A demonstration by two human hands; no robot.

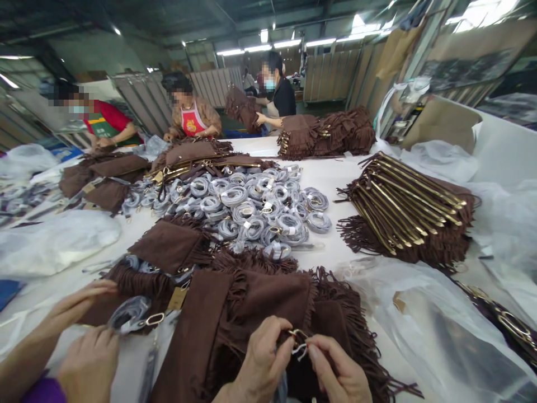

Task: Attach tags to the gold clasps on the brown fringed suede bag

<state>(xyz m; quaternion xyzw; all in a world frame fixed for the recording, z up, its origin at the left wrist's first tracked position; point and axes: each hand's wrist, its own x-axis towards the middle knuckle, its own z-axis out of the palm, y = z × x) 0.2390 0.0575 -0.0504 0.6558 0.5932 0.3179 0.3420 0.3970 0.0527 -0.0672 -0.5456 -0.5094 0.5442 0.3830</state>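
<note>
A brown suede bag with fringe (251,302) lies in front of me on the white table (335,179). My left hand (264,364) and my right hand (335,372) meet over its near edge. Both are closed in a pinch on a small gold clasp (298,337) with a bit of pale wrapping on it. The fingertips of the two hands almost touch. More brown fringed bags (168,246) lie just beyond, to the left.
A co-worker's two hands (84,336), purple sleeve, hold a wrapped grey strap coil (130,313) at lower left. A heap of wrapped strap coils (251,207) fills the middle. Stacked bags with gold bars (411,212) stand right, clear plastic bags (440,330) at lower right. Three people work at the far end.
</note>
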